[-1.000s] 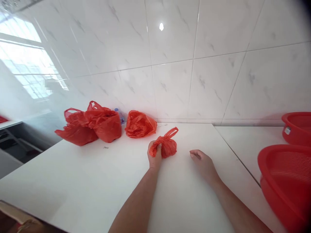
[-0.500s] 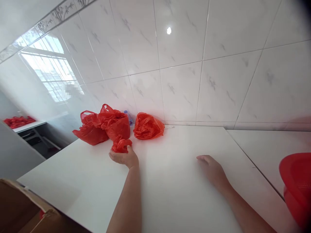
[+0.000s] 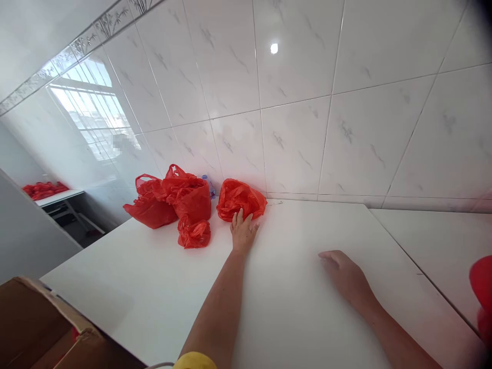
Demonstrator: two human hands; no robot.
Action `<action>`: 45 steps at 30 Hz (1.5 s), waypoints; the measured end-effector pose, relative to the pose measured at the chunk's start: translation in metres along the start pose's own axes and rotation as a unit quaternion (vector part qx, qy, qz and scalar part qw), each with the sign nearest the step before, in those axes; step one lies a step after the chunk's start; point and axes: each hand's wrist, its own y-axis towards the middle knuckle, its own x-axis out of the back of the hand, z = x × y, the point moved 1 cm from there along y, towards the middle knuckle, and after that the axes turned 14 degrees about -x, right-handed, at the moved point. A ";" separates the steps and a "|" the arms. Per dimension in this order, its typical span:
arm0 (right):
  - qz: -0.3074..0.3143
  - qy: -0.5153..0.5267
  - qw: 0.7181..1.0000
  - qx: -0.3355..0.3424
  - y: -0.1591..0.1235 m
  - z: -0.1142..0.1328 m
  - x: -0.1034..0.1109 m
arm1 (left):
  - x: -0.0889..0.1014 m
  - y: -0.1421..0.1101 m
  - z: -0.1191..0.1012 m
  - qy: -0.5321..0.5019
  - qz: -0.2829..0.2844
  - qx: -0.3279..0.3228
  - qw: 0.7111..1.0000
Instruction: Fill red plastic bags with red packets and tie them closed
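Bright light. Window reflection (image 3: 94,115) glares on glossy wall tiles (image 3: 295,133) beyond far left corner of table (image 3: 284,307); white highlight (image 3: 274,48) farther right. Soft shadow beside right hand (image 3: 348,277). Frame edges stretched; top right dark.

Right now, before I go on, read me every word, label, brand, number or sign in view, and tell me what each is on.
None can be read.
Bottle by the wall: bluish markings, too small and blurred to read.
Red bag at the left hand: no lettering visible.
Small red bag: no lettering visible.
Tile border: a dark plant-like pattern, no legible words.
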 end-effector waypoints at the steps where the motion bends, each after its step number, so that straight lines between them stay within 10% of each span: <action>1: 0.000 -0.003 1.000 0.000 0.000 0.000 0.000 | -0.001 0.001 0.002 -0.007 0.009 0.008 1.000; 11: -0.008 -0.024 1.000 -0.003 -0.001 0.002 -0.002 | 0.004 -0.001 -0.024 0.003 -0.061 -0.097 0.993; 28: -0.031 0.173 0.981 0.084 -0.008 0.018 -0.007 | -0.003 -0.033 -0.129 -0.091 0.146 -0.500 0.849; 35: -0.013 0.318 0.947 -0.038 0.003 0.012 0.002 | -0.012 -0.029 -0.105 -0.172 0.158 -0.305 0.923; 42: 0.029 0.422 0.904 -0.060 0.010 0.007 0.013 | -0.015 -0.009 -0.058 -0.133 0.049 -0.084 0.986; 45: 0.026 0.440 0.895 -0.068 0.013 0.005 0.012 | -0.012 -0.010 -0.060 -0.150 0.039 -0.092 0.984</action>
